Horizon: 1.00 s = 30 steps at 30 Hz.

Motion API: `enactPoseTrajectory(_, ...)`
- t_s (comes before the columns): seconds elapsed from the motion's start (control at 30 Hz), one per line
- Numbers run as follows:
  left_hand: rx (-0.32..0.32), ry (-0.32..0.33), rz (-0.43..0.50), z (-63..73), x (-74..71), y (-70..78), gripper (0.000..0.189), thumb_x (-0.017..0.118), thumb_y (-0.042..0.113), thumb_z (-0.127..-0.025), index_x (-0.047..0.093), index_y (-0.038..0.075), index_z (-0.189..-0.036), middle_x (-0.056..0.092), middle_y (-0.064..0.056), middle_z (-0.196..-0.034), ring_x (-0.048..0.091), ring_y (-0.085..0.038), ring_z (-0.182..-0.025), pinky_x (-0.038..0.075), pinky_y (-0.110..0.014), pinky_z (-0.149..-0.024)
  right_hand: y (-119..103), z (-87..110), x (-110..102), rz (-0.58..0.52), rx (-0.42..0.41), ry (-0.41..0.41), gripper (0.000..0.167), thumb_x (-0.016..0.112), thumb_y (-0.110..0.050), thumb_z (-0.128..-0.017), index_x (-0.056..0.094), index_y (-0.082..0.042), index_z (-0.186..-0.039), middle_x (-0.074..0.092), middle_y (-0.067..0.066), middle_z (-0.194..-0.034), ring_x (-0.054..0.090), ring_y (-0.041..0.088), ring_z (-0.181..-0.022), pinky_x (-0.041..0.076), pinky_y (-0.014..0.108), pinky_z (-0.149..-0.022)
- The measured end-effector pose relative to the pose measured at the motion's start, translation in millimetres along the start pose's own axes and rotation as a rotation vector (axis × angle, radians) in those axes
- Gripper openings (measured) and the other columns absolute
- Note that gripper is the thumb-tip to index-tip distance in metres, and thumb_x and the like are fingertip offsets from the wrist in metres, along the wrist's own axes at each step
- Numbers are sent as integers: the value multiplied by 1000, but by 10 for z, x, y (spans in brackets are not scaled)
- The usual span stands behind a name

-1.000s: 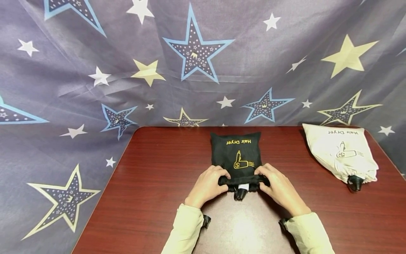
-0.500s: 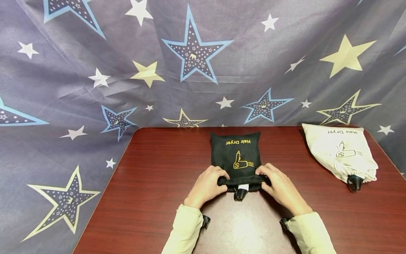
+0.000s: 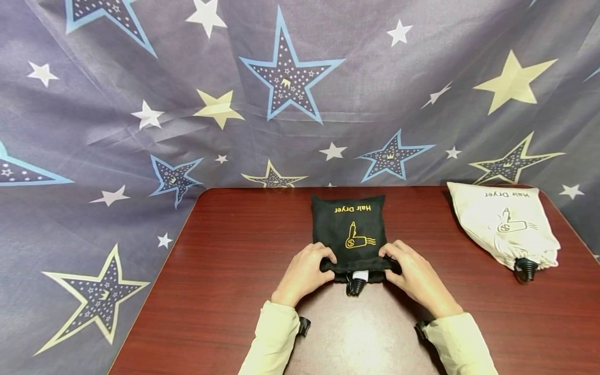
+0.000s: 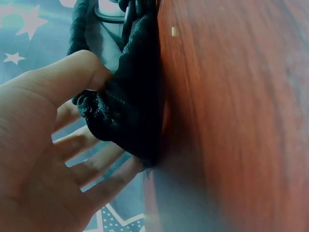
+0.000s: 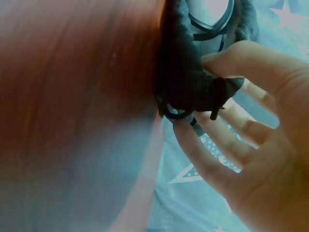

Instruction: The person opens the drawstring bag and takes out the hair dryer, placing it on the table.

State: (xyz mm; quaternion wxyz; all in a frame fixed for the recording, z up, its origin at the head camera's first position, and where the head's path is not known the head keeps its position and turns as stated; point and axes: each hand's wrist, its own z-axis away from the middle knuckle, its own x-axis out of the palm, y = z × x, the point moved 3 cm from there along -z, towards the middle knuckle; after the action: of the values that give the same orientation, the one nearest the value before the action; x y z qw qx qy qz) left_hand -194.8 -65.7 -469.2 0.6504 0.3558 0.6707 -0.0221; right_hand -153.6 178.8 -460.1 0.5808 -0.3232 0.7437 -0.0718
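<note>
A black cloth bag (image 3: 349, 219) printed "Hair Dryer" lies on the table, its mouth toward me. My left hand (image 3: 302, 273) pinches the left corner of the mouth; my right hand (image 3: 414, 276) pinches the right corner. Between them a ribbed black cord end (image 3: 357, 286) and a bit of white pokes out; the rest of that item is hidden inside. In the left wrist view, the thumb hooks into the bag's gathered rim (image 4: 137, 92). The right wrist view shows the right thumb likewise inside the rim (image 5: 181, 72), with a black cord (image 5: 227, 21) looping within.
At the table's far right lies a white bag (image 3: 508, 208), also printed "Hair Dryer", with a ribbed black end (image 3: 526, 270) sticking out of its gathered mouth. The reddish wooden table (image 3: 225, 250) ends at a star-patterned cloth (image 3: 347, 130).
Both hands keep their hold on the bag's mouth. The right hand has shifted very slightly to the right and the left very slightly to the left; the bag stays in place.
</note>
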Motion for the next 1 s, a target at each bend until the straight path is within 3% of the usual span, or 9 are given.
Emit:
enactPoseTrajectory(0.13,-28,25,18,3,-25,-19,32,76,16,-72,65,21,-102,59,5,-102,62,-16,-87,53,-36,-78,1,1,13,6,5,-15,40,78,2,-72,63,-16,-104,59,-2,-98,61,17,-85,51,41,-68)
enactPoseTrajectory(0.33,-37,12,20,-3,-25,-43,43,75,16,-74,65,20,-116,60,4,-115,63,-16,-97,53,-37,-82,11,13,11,27,-13,-19,40,77,4,-73,65,-16,-106,59,-3,-98,61,17,-85,51,40,-67)
enactPoseTrajectory(1.0,-48,-26,47,24,-53,-54,44,73,11,-74,66,21,-117,61,5,-115,62,-14,-102,53,-37,-84,37,22,-26,17,-48,0,40,74,7,-71,66,-14,-104,61,-3,-96,62,15,-86,51,40,-74)
